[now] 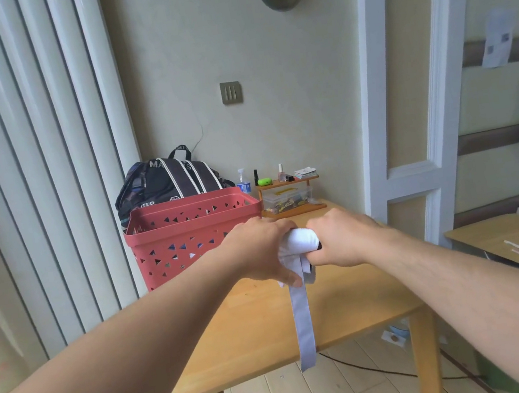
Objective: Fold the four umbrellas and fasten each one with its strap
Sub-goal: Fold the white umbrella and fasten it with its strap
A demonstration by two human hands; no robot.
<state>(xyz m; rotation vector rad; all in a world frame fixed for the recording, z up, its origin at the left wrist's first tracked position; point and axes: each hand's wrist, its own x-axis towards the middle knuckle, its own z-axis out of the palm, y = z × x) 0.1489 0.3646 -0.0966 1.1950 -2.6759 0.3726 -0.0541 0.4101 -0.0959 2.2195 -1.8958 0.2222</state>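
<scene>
I hold a folded white umbrella (301,240) crosswise above the wooden table (258,334). My left hand (259,250) grips its left end, with the thumb pressing bunched fabric. My right hand (341,238) grips the right end, where a bit of black handle shows. The umbrella's long pale grey strap (302,317) hangs loose straight down from between my hands, its end below the table's front edge. No other umbrella shows clearly.
A red perforated basket (190,237) stands at the table's back left, with a dark backpack (165,183) behind it. A small wooden shelf (287,192) with bottles and a clear box sits at the back. A second table (514,245) with clutter is at right.
</scene>
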